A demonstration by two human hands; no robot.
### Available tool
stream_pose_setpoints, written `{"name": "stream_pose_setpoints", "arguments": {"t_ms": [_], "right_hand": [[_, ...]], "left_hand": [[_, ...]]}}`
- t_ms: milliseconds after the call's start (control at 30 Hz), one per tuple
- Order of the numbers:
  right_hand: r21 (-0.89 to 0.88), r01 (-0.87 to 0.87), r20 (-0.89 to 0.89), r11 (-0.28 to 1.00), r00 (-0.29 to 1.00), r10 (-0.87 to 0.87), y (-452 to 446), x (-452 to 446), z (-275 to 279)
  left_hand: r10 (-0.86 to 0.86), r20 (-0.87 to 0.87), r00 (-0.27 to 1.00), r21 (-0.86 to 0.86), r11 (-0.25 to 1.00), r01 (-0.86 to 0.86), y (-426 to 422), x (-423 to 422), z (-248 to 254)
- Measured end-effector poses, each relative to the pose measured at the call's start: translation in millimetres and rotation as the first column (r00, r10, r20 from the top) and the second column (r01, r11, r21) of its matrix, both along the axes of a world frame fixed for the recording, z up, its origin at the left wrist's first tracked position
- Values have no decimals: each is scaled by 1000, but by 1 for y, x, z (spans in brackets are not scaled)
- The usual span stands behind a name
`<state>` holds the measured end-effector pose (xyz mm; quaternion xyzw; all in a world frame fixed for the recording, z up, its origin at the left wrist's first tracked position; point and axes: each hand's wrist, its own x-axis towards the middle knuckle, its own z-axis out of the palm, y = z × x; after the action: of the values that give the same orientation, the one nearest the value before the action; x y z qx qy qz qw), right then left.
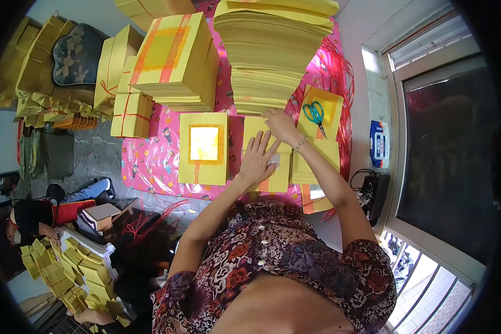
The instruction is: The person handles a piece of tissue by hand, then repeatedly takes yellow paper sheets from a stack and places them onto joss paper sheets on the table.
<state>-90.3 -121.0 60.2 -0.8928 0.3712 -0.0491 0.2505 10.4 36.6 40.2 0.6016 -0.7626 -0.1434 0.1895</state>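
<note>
My left hand lies flat with fingers spread on a folded yellow paper sheet. A small whitish patch shows by its thumb; I cannot make out what it is. Just beyond it, my right hand rests on the far part of the same sheet, fingers stretched out to the left, a bracelet at the wrist. To the left sits a yellow paper stack with a shiny gold square framed in orange on top. More yellow sheets lie right of my hands. Teal-handled scissors rest on a yellow piece behind them.
A tall pile of yellow paper stands behind my hands on the pink tablecloth. Tied yellow bundles and a block are at the left. Red strings hang right. Another person handles yellow pieces at lower left.
</note>
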Motion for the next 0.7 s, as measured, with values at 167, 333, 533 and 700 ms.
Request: {"name": "stream_pose_setpoints", "arguments": {"t_ms": [167, 333, 533, 700], "right_hand": [[-7, 0, 21, 1000, 1000, 0, 0, -1, -4], [-34, 14, 15, 999, 1000, -13, 1, 0, -8], [-77, 25, 14, 997, 1000, -24, 3, 2, -11], [-55, 7, 22, 998, 1000, -6, 3, 0, -13]], "left_hand": [[-5, -8, 1000, -6, 1000, 5, 0, 1, -2], [-4, -21, 1000, 13, 1000, 4, -1, 0, -3], [1, -38, 999, 25, 1000, 0, 0, 0, -7], [-5, -30, 1000, 68, 998, 7, -1, -1, -12]]}}
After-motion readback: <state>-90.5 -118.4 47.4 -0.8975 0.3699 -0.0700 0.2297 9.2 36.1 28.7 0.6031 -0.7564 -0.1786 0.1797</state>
